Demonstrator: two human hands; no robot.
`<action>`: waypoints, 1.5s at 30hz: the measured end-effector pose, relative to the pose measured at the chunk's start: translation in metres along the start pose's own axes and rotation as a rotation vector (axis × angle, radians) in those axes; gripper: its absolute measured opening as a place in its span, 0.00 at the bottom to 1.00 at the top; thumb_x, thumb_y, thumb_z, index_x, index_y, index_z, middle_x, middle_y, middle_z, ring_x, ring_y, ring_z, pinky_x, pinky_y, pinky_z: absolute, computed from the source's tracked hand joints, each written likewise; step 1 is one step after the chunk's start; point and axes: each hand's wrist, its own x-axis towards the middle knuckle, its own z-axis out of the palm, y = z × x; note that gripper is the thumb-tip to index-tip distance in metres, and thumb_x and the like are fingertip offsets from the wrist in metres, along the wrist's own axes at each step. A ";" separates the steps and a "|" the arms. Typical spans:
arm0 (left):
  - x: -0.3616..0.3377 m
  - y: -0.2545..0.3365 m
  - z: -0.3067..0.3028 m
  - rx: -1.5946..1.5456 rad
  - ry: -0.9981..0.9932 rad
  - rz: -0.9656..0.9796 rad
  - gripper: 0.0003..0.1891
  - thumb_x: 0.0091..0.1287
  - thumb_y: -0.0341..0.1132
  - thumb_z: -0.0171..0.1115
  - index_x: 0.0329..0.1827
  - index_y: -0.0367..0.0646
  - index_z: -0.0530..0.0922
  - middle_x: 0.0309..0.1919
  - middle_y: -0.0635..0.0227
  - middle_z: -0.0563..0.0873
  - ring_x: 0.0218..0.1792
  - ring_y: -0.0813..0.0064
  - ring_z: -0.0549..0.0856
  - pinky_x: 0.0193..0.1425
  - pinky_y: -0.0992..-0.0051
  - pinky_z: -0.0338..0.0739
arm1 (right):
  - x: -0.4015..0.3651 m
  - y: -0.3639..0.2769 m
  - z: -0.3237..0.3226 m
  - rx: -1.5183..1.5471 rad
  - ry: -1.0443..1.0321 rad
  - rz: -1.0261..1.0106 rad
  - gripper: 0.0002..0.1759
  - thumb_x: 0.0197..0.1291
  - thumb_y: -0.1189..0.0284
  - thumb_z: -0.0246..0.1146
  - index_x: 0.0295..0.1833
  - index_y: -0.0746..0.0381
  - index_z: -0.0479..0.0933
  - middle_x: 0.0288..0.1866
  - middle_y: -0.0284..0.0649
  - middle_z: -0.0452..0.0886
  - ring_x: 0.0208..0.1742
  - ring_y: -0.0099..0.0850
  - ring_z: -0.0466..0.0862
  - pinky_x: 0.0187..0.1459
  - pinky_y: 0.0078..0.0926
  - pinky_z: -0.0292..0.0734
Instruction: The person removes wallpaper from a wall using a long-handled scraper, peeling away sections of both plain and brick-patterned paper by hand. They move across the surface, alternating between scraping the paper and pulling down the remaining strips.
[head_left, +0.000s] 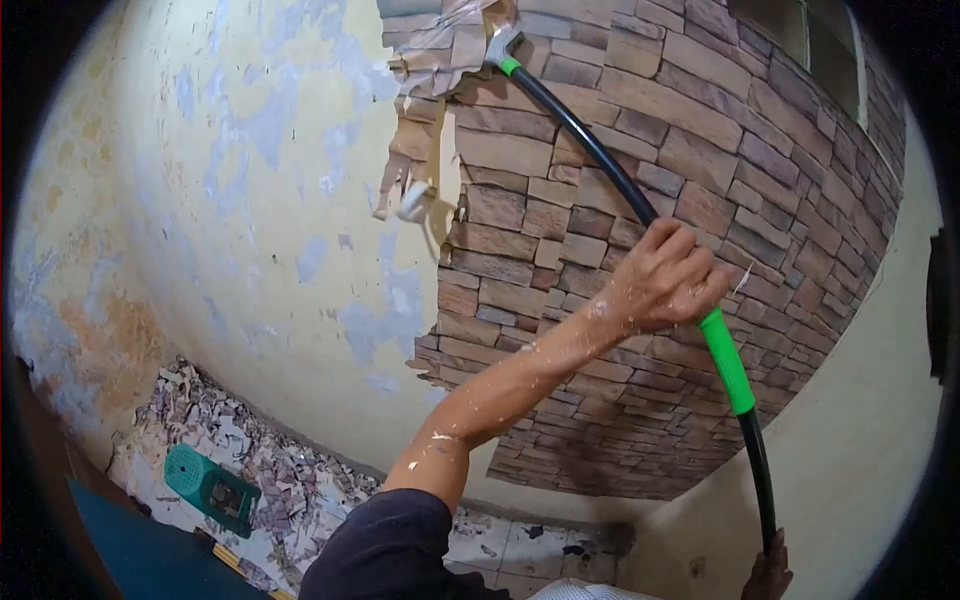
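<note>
My left hand point(675, 278) is wrapped round the black and green pole of a long-handled scraper point(590, 142), just above its green grip point(728, 362). Low at the right edge, my right hand point(768, 572) grips the black lower end of the same pole; part of this hand is cut off by the frame. At the top, the scraper's grey head point(503, 45) meets the torn edge of stone-patterned wallpaper point(700, 150). Its blade is partly hidden by crumpled paper point(455, 45). Below, a loose strip point(412, 200) curls away from the wall. Pale flecks stick to my left arm.
Left of the torn edge stretches bare, patchy cream and blue wall point(290, 190). Paper scraps point(300, 490) litter the floor along its foot. Among them is a green plastic stool point(205, 490), near a dark blue panel point(140, 550). A window point(832, 60) is at the upper right.
</note>
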 end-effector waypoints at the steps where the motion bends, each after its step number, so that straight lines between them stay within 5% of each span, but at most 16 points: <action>1: 0.002 -0.017 0.002 0.170 -0.036 0.067 0.08 0.63 0.38 0.76 0.35 0.57 0.81 0.24 0.77 0.75 0.35 0.68 0.81 0.49 0.62 0.74 | 0.020 0.002 0.017 -0.033 0.191 -0.189 0.27 0.79 0.69 0.61 0.81 0.53 0.73 0.60 0.57 0.87 0.51 0.53 0.89 0.50 0.47 0.85; 2: 0.010 -0.040 0.000 0.346 -0.073 0.136 0.09 0.64 0.39 0.76 0.33 0.57 0.80 0.24 0.77 0.76 0.34 0.69 0.81 0.49 0.62 0.74 | 0.048 -0.027 0.011 -0.064 0.385 -0.384 0.31 0.76 0.77 0.61 0.83 0.57 0.70 0.61 0.62 0.85 0.50 0.56 0.88 0.49 0.50 0.83; 8: 0.044 -0.117 -0.027 0.195 -0.028 0.067 0.07 0.62 0.39 0.74 0.38 0.54 0.83 0.28 0.74 0.81 0.36 0.67 0.82 0.52 0.60 0.73 | 0.096 -0.117 -0.067 0.356 0.035 -0.167 0.30 0.82 0.68 0.57 0.85 0.60 0.66 0.72 0.53 0.82 0.66 0.50 0.85 0.65 0.53 0.73; 11: 0.028 -0.067 -0.013 0.130 0.013 0.075 0.09 0.66 0.38 0.75 0.32 0.56 0.80 0.24 0.76 0.78 0.35 0.67 0.79 0.44 0.61 0.71 | 0.060 -0.065 -0.036 0.047 0.144 -0.236 0.30 0.79 0.72 0.59 0.84 0.62 0.69 0.70 0.54 0.84 0.60 0.51 0.87 0.56 0.47 0.79; 13: 0.019 -0.065 -0.010 0.119 0.004 0.090 0.09 0.65 0.40 0.75 0.32 0.56 0.80 0.24 0.75 0.78 0.35 0.66 0.79 0.44 0.60 0.71 | 0.047 -0.040 -0.022 -0.009 0.123 -0.109 0.23 0.83 0.63 0.59 0.80 0.48 0.77 0.60 0.50 0.89 0.52 0.48 0.90 0.49 0.42 0.86; 16: 0.036 -0.121 -0.017 0.218 0.014 0.123 0.08 0.62 0.41 0.74 0.34 0.56 0.81 0.27 0.74 0.81 0.39 0.66 0.82 0.47 0.61 0.74 | 0.095 -0.102 -0.024 0.052 0.511 -0.470 0.31 0.76 0.78 0.61 0.83 0.63 0.69 0.61 0.52 0.88 0.50 0.49 0.89 0.44 0.44 0.81; 20: 0.077 -0.217 -0.046 0.241 0.077 0.234 0.09 0.67 0.40 0.74 0.34 0.55 0.80 0.28 0.75 0.86 0.34 0.68 0.83 0.48 0.63 0.74 | 0.120 -0.200 -0.074 0.352 0.354 -0.298 0.34 0.75 0.80 0.61 0.85 0.57 0.68 0.61 0.52 0.87 0.50 0.49 0.89 0.39 0.44 0.81; 24: 0.057 -0.207 -0.068 0.295 -0.001 0.165 0.09 0.66 0.39 0.76 0.33 0.55 0.81 0.24 0.76 0.81 0.33 0.69 0.82 0.46 0.62 0.73 | 0.083 -0.206 -0.062 0.254 0.165 -0.390 0.33 0.79 0.74 0.61 0.86 0.51 0.67 0.51 0.55 0.85 0.38 0.51 0.81 0.37 0.47 0.73; 29: 0.022 -0.104 -0.047 0.084 -0.110 0.128 0.08 0.61 0.36 0.76 0.38 0.53 0.83 0.26 0.75 0.79 0.33 0.67 0.81 0.49 0.60 0.75 | 0.049 -0.092 0.029 -0.340 0.362 -0.386 0.24 0.82 0.66 0.61 0.79 0.48 0.77 0.58 0.49 0.89 0.50 0.46 0.90 0.46 0.42 0.86; 33: 0.031 -0.097 -0.025 0.065 -0.011 0.121 0.10 0.60 0.36 0.74 0.43 0.53 0.85 0.26 0.74 0.77 0.33 0.67 0.80 0.52 0.60 0.76 | 0.042 -0.104 0.009 0.171 0.085 -0.013 0.24 0.82 0.57 0.61 0.79 0.45 0.78 0.67 0.46 0.87 0.66 0.43 0.86 0.58 0.45 0.83; 35: 0.059 -0.157 -0.028 0.198 -0.052 0.170 0.10 0.57 0.34 0.74 0.41 0.53 0.85 0.26 0.72 0.80 0.34 0.65 0.83 0.47 0.61 0.78 | 0.090 -0.142 -0.014 0.159 0.466 -0.414 0.30 0.80 0.73 0.59 0.84 0.55 0.69 0.67 0.60 0.83 0.56 0.56 0.87 0.56 0.51 0.80; 37: 0.093 -0.224 -0.058 0.035 0.028 0.150 0.09 0.53 0.31 0.75 0.35 0.50 0.83 0.27 0.67 0.82 0.35 0.60 0.85 0.46 0.60 0.79 | 0.122 -0.226 -0.085 0.310 0.492 -0.460 0.31 0.77 0.80 0.58 0.83 0.51 0.72 0.64 0.58 0.86 0.55 0.53 0.88 0.55 0.50 0.82; 39: 0.112 -0.281 -0.080 0.210 -0.150 -0.013 0.06 0.75 0.31 0.66 0.38 0.44 0.79 0.39 0.58 0.87 0.45 0.53 0.86 0.56 0.53 0.77 | 0.145 -0.288 -0.129 0.364 0.470 -0.486 0.32 0.77 0.79 0.60 0.84 0.50 0.72 0.58 0.56 0.88 0.45 0.47 0.90 0.44 0.43 0.85; 40: 0.120 -0.290 -0.094 0.353 0.037 0.084 0.10 0.74 0.31 0.68 0.32 0.44 0.78 0.27 0.59 0.84 0.34 0.53 0.84 0.49 0.55 0.76 | 0.155 -0.300 -0.135 0.378 0.475 -0.495 0.32 0.77 0.79 0.60 0.84 0.50 0.72 0.58 0.56 0.88 0.45 0.47 0.90 0.44 0.43 0.85; 43: 0.081 -0.321 -0.130 0.420 -0.072 0.106 0.10 0.71 0.36 0.72 0.34 0.45 0.79 0.28 0.62 0.83 0.38 0.55 0.85 0.53 0.55 0.78 | 0.159 -0.322 -0.127 0.367 0.529 -0.746 0.32 0.78 0.78 0.61 0.84 0.55 0.71 0.60 0.58 0.87 0.49 0.50 0.91 0.45 0.41 0.84; 45: 0.051 -0.299 -0.150 0.440 -0.144 0.027 0.12 0.72 0.38 0.72 0.35 0.44 0.78 0.29 0.60 0.82 0.39 0.54 0.84 0.53 0.54 0.78 | 0.136 -0.325 -0.108 0.139 0.448 -0.720 0.35 0.74 0.80 0.64 0.84 0.52 0.71 0.44 0.49 0.86 0.34 0.44 0.87 0.33 0.40 0.79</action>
